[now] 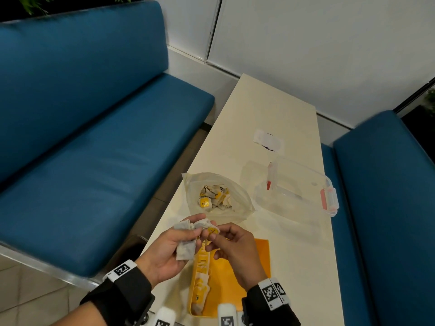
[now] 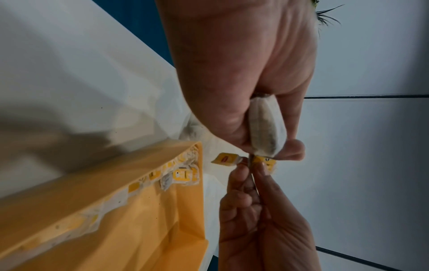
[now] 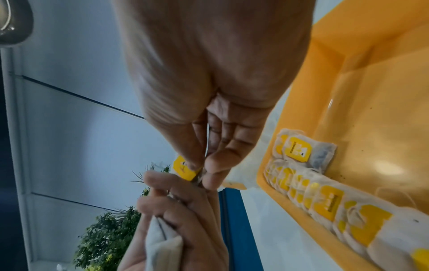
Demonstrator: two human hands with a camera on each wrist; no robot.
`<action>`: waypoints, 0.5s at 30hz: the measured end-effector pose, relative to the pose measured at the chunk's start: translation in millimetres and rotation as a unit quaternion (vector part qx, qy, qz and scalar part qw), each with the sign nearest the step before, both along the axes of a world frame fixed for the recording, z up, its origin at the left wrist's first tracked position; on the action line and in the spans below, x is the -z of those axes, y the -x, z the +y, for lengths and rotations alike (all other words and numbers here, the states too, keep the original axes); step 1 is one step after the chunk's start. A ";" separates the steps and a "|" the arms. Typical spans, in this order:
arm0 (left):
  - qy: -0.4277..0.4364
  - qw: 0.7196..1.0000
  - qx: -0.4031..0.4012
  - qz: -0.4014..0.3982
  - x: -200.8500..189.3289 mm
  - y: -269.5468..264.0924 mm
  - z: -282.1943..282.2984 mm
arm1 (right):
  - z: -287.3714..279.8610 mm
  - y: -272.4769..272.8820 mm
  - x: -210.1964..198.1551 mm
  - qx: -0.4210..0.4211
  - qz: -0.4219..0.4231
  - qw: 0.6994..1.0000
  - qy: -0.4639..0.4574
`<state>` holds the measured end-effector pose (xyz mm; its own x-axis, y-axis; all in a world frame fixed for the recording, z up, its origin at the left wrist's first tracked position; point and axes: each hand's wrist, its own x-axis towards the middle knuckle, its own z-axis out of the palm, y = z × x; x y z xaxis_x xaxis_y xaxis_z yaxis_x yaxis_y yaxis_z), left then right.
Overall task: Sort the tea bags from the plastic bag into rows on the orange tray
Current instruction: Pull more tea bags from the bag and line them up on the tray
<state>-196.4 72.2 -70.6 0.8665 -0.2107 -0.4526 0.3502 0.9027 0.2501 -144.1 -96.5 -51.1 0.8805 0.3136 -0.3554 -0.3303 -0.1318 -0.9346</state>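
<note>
- Both hands meet above the far end of the orange tray (image 1: 237, 288): the left hand (image 1: 164, 250) curls around a clutch of tea bags (image 1: 186, 249), and the right hand (image 1: 235, 248) pinches a yellow tag (image 1: 211, 230) between thumb and forefinger, touching the left fingertips.
- Along the tray's left wall runs one row of tea bags (image 3: 325, 203), overlapping, yellow tags up; one tag (image 3: 297, 149) reads "CONNECT".
- Beyond the hands, an open plastic bag (image 1: 240, 196) on the cream table (image 1: 277, 109) holds more tea bags (image 1: 215, 196).
- Right of it sits a clear lidded box with red clips (image 1: 296, 184).
</note>
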 end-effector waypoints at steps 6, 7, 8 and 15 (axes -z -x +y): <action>-0.011 1.000 -0.001 0.012 5.5 2.0 5.2 | 5.2 -5.7 -6.1 0.023 -0.040 0.999 0.017; -0.008 1.000 -0.007 0.013 4.0 2.1 5.7 | 5.8 -6.9 -8.8 0.019 -0.050 0.998 0.024; -0.005 1.000 -0.010 0.010 2.8 2.0 6.1 | 6.2 -9.1 -12.2 0.012 -0.060 0.998 0.031; -0.026 0.999 -0.022 -0.016 -8.9 -0.7 14.6 | 3.9 -34.7 -43.7 -0.048 -0.138 0.983 0.114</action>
